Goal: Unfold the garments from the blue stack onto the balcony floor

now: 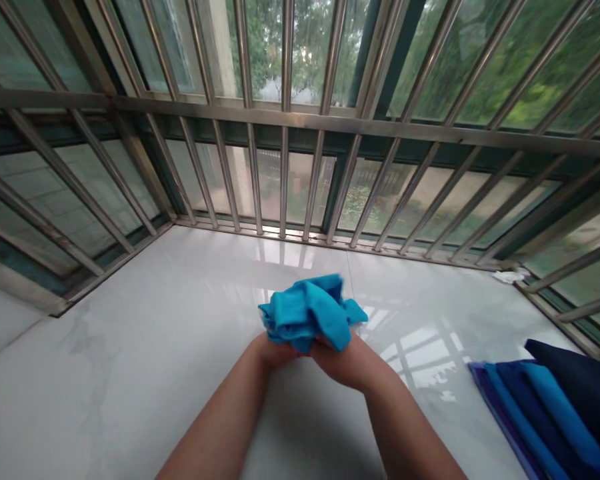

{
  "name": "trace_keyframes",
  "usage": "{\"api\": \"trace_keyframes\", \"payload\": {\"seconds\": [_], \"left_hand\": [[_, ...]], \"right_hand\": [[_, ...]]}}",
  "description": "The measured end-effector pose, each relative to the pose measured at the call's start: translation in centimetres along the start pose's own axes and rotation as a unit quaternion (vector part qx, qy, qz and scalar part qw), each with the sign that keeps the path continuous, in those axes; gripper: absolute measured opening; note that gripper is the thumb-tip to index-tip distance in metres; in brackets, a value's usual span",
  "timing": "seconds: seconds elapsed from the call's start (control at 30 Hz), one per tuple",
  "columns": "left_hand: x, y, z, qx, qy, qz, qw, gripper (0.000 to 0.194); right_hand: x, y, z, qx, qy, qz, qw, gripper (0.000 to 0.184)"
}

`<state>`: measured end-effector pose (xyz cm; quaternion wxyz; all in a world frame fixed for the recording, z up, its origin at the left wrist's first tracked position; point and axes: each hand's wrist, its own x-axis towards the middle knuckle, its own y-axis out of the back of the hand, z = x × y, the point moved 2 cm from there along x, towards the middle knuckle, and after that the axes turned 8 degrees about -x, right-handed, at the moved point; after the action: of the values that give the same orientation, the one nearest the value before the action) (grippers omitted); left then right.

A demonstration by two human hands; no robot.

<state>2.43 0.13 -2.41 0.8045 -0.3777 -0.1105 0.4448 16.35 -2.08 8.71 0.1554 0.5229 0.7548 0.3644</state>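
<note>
A crumpled turquoise cloth (307, 312) is bunched up above my two hands, in the middle of the view. My left hand (279, 351) and my right hand (343, 363) are close together, and both grip the cloth from below. The fingers are hidden behind its folds. At the lower right lies a stack of folded cloths (545, 410) in turquoise, navy and purple, well to the right of my right hand.
The surface below is polished white marble tile (130, 333) with reflections. Along its far and side edges stand steel window bars (285, 113) in front of glass panes. A small white scrap (510, 276) lies at the far right corner.
</note>
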Motion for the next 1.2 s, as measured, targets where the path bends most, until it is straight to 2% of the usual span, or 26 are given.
{"api": "trace_keyframes", "payload": {"seconds": [0.07, 0.1, 0.17, 0.2, 0.27, 0.37, 0.43, 0.47, 0.53, 0.6, 0.67, 0.73, 0.83, 0.97, 1.0, 1.03, 1.1, 1.17, 1.2], "left_hand": [[0.0, 0.5, 0.7, -0.035, -0.025, 0.055, 0.998, 0.018], [0.1, 0.8, 1.3, -0.058, -0.052, 0.080, 0.994, 0.018], [0.3, 1.7, 3.3, -0.122, -0.155, 0.138, 0.971, 0.030], [0.3, 2.3, 4.3, -0.148, -0.220, 0.175, 0.948, 0.037], [0.0, 4.0, 6.2, -0.168, -0.330, 0.279, 0.886, 0.047], [-0.7, 6.2, 7.7, -0.143, -0.398, 0.420, 0.803, 0.061], [-1.0, 6.8, 7.9, -0.130, -0.427, 0.447, 0.775, 0.062], [-1.0, 6.8, 7.8, -0.125, -0.440, 0.445, 0.770, 0.059], [-0.7, 6.1, 7.3, -0.109, -0.447, 0.416, 0.784, 0.054], [0.1, 5.0, 6.5, -0.086, -0.408, 0.351, 0.838, 0.055], [0.9, 3.8, 5.6, -0.067, -0.330, 0.274, 0.901, 0.057], [1.3, 3.0, 4.7, -0.054, -0.250, 0.219, 0.942, 0.058], [1.5, 2.6, 3.9, -0.042, -0.178, 0.188, 0.965, 0.057], [1.5, 2.7, 3.8, -0.040, -0.152, 0.205, 0.966, 0.049], [1.5, 2.7, 4.0, -0.046, -0.150, 0.215, 0.964, 0.046], [1.6, 2.8, 4.1, -0.055, -0.150, 0.225, 0.961, 0.043], [1.6, 2.8, 4.5, -0.077, -0.146, 0.249, 0.954, 0.039], [1.7, 2.7, 4.8, -0.103, -0.144, 0.269, 0.947, 0.037], [1.7, 2.7, 4.9, -0.114, -0.143, 0.277, 0.943, 0.037]], "right_hand": [[-0.2, 0.2, -1.1, 0.044, 0.033, -0.038, 0.998, 0.031], [-0.3, 0.6, -1.4, 0.063, 0.049, -0.048, 0.996, 0.033], [-0.3, 1.7, -1.5, 0.079, 0.058, -0.037, 0.994, 0.037], [-0.2, 2.3, -1.3, 0.074, 0.052, -0.019, 0.996, 0.038], [0.1, 3.3, -0.1, 0.057, 0.019, 0.027, 0.998, 0.033], [0.7, 4.7, 2.9, 0.107, -0.061, 0.102, 0.987, 0.032], [1.0, 5.8, 5.6, 0.212, -0.119, 0.189, 0.951, 0.040], [1.0, 6.4, 7.1, 0.269, -0.145, 0.248, 0.919, 0.044], [0.5, 8.1, 10.3, 0.352, -0.182, 0.367, 0.842, 0.048], [-0.7, 10.0, 13.7, 0.378, -0.202, 0.455, 0.780, 0.050], [-2.6, 12.3, 17.0, 0.377, -0.224, 0.525, 0.729, 0.051], [-5.1, 14.5, 19.8, 0.368, -0.258, 0.578, 0.681, 0.055], [-8.6, 17.1, 22.8, 0.343, -0.301, 0.629, 0.629, 0.067], [-11.3, 18.7, 24.1, 0.329, -0.307, 0.708, 0.544, 0.070], [-11.4, 18.8, 24.1, 0.321, -0.304, 0.719, 0.537, 0.072], [-11.4, 18.9, 24.0, 0.307, -0.302, 0.722, 0.542, 0.074], [-11.0, 19.0, 23.7, 0.281, -0.302, 0.710, 0.570, 0.075], [-10.6, 18.9, 23.3, 0.288, -0.312, 0.695, 0.580, 0.068], [-10.5, 18.9, 23.1, 0.304, -0.318, 0.692, 0.572, 0.062]]}}
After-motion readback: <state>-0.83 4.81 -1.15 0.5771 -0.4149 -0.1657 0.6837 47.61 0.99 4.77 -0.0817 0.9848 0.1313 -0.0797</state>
